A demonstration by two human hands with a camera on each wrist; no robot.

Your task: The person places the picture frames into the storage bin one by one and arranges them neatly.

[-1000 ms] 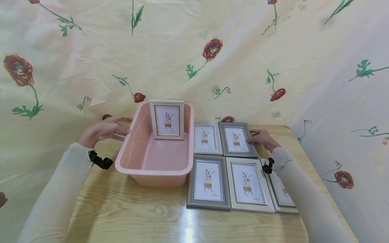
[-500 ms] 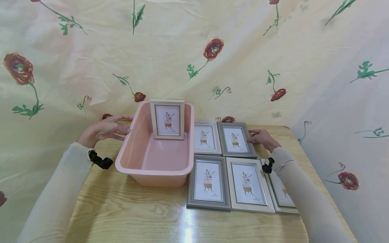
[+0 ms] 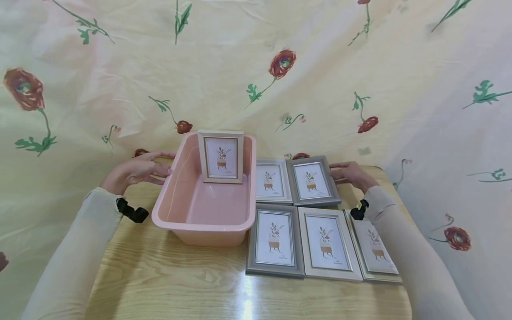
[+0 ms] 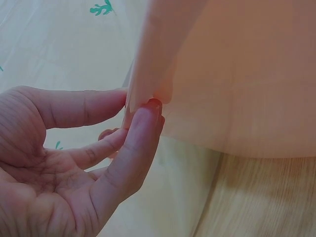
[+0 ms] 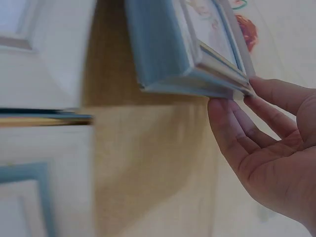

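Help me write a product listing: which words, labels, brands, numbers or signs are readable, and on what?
No text is readable in any view.
Front grey frame: tiny print at its picture's lower right, too small to read.
Front middle cream frame: the same, illegible.
Back grey frame, pinched by the right hand: nothing legible.
Pink tub: no lettering visible.

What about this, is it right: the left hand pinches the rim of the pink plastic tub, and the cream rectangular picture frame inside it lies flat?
Not quite: the cream rectangular picture frame stands on edge, not flat, at the far end of the pink plastic tub, as the head view shows. The left hand does pinch the tub's rim.
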